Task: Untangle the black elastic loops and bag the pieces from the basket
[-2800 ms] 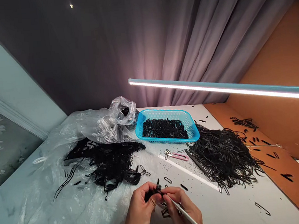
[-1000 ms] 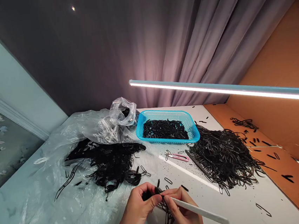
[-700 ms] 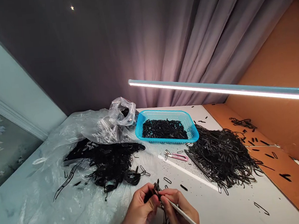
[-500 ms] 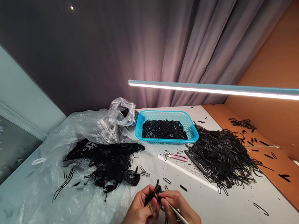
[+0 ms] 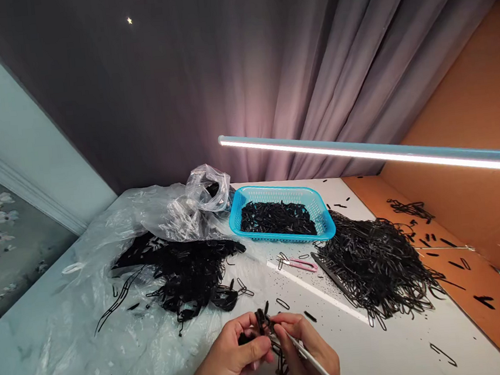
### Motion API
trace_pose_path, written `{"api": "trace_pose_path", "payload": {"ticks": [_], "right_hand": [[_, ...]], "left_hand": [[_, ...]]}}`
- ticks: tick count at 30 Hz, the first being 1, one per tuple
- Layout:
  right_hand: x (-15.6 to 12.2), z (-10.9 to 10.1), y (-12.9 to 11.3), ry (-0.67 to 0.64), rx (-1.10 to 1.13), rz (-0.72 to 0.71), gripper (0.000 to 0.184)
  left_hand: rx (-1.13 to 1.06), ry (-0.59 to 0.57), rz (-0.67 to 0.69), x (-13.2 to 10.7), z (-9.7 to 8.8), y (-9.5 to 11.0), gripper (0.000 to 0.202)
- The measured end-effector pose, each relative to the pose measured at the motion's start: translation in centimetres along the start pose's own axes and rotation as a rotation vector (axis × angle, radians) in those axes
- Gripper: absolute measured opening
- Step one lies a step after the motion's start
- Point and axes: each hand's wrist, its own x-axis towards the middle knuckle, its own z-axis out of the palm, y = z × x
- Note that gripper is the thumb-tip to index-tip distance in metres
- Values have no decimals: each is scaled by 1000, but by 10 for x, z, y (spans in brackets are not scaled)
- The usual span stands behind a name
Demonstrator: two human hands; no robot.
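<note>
Near the front of the table, my left hand (image 5: 237, 354) is closed on a small bunch of black strip-like pieces (image 5: 261, 323), pinched between thumb and fingers. My right hand (image 5: 309, 344) meets it there, fingers closed around a slim white stick-like tool (image 5: 317, 367). The tool's tip is hidden among the fingers and black pieces. Below the fingertips hang black loops (image 5: 281, 362). Just beyond the hands lie a black wire-like loop (image 5: 282, 304) and a short black piece (image 5: 310, 316).
A blue basket (image 5: 281, 236) holds many short black pieces. Right of it spreads a heap of black loops (image 5: 377, 269); left, a tangled black pile (image 5: 188, 276) rests on clear plastic sheeting (image 5: 66, 352). Pink-handled snips (image 5: 304, 265) lie between. A lit tube lamp (image 5: 362, 156) hangs above.
The view has shifted slightly. My left thumb has moved lower along the bunch, and the black pieces at the fingertips have turned. Both hands keep their holds.
</note>
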Motion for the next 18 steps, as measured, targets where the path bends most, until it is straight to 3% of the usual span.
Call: {"api": "trace_pose_path", "payload": {"ticks": [4,11,18], "right_hand": [[19,-18,1,4,14,65,24],[25,-22,5,-135,455,310,25],[23,-21,9,-124,581,365,23]], "left_hand": [[41,-27,-89,-9,-9,2,54],[-85,-34,30,-13,-12,1,56],[-98,-11,33,-10,-5,6,52]]}}
